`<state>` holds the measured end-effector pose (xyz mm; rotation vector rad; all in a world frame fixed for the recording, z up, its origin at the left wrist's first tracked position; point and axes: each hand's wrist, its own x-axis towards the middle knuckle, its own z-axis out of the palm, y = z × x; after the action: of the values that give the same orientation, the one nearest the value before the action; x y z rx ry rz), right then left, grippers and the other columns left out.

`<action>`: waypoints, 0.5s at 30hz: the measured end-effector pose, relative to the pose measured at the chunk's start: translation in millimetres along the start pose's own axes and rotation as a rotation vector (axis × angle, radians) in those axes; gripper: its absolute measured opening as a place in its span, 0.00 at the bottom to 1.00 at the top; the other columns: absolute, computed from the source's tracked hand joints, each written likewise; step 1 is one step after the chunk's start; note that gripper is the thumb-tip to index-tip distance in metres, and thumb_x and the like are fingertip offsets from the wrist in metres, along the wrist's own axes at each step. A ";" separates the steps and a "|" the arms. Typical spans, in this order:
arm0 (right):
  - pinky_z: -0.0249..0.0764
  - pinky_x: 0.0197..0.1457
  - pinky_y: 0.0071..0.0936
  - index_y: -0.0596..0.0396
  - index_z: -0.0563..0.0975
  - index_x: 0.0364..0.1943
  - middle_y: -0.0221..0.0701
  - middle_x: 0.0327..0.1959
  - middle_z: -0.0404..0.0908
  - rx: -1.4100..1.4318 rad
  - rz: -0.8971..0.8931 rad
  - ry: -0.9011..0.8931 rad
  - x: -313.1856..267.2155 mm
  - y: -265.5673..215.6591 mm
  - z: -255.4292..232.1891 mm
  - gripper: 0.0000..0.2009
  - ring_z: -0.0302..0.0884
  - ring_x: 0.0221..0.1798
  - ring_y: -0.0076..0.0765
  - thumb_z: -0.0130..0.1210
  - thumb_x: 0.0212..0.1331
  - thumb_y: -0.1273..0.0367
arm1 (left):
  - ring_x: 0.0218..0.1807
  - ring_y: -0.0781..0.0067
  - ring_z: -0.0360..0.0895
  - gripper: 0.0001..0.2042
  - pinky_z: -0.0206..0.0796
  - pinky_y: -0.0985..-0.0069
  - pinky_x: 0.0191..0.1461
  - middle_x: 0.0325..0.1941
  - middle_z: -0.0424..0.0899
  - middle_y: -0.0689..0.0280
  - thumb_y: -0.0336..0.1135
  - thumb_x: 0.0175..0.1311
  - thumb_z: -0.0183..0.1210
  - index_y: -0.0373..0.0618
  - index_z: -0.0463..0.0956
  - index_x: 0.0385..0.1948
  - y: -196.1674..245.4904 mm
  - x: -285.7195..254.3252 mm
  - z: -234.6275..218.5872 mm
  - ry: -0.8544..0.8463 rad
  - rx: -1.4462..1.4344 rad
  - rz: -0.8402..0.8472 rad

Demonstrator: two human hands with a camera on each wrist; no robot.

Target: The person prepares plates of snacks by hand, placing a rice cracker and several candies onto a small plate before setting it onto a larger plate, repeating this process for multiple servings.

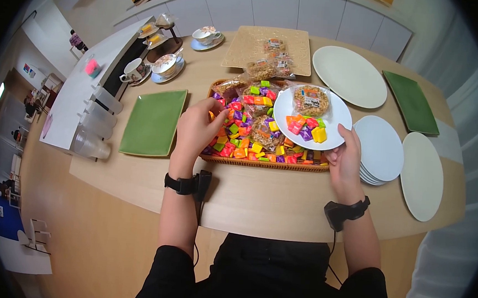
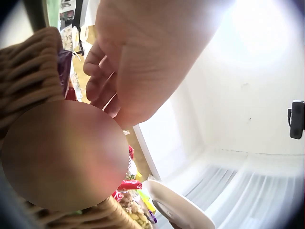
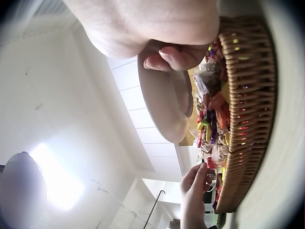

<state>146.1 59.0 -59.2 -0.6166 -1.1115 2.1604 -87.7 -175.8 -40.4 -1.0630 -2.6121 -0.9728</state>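
While both hands work at the wicker basket (image 1: 260, 162):
Left hand (image 1: 196, 128): fingers curled, pinching candies (image 1: 235, 127) inside basket.
Right hand (image 1: 347, 159): gripping white plate (image 1: 337, 112) above basket.

White plate (image 1: 337, 135) of bright candies (image 1: 305, 128) above wicker basket (image 1: 260, 163)

Brown woven basket (image 1: 260, 163) of multicoloured candies (image 1: 238, 140), a white plate (image 1: 337, 114), a green square plate (image 1: 153, 122).
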 end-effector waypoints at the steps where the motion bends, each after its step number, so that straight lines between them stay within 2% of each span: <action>1: 0.56 0.21 0.15 0.50 0.72 0.45 0.20 0.27 0.70 -0.005 -0.001 0.005 -0.4 -1.5 -0.5 0.08 0.60 0.21 0.13 0.56 0.71 0.64 | 0.30 0.63 0.82 0.11 0.73 0.65 0.36 0.32 0.87 0.63 0.44 0.65 0.66 0.45 0.83 0.35 2.1 -0.7 1.1 -0.025 -0.011 0.017; 9: 0.56 0.21 0.16 0.51 0.72 0.44 0.21 0.27 0.70 0.008 -0.002 0.012 -2.4 -2.0 1.3 0.07 0.60 0.20 0.14 0.55 0.71 0.65 | 0.31 0.60 0.82 0.10 0.74 0.64 0.38 0.35 0.86 0.61 0.37 0.61 0.70 0.43 0.82 0.35 -4.0 -1.8 7.1 -0.097 -0.114 0.095; 11: 0.56 0.21 0.17 0.51 0.72 0.43 0.21 0.27 0.70 0.004 -0.007 0.009 -2.6 -2.8 2.0 0.07 0.60 0.20 0.14 0.55 0.72 0.65 | 0.31 0.66 0.83 0.10 0.76 0.69 0.38 0.35 0.87 0.61 0.36 0.62 0.70 0.40 0.83 0.38 -3.1 -2.2 8.4 -0.135 -0.080 0.124; 15: 0.56 0.21 0.17 0.51 0.72 0.42 0.21 0.26 0.69 0.006 -0.010 0.002 -2.5 -2.3 0.5 0.07 0.60 0.21 0.14 0.55 0.72 0.65 | 0.33 0.65 0.84 0.09 0.77 0.69 0.39 0.36 0.88 0.60 0.34 0.63 0.68 0.41 0.83 0.39 -2.6 -2.5 10.8 -0.131 -0.070 0.114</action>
<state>148.3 58.0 -56.7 -0.6084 -1.1043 2.1534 -86.6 -171.8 -51.0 -1.3194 -2.6020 -1.0080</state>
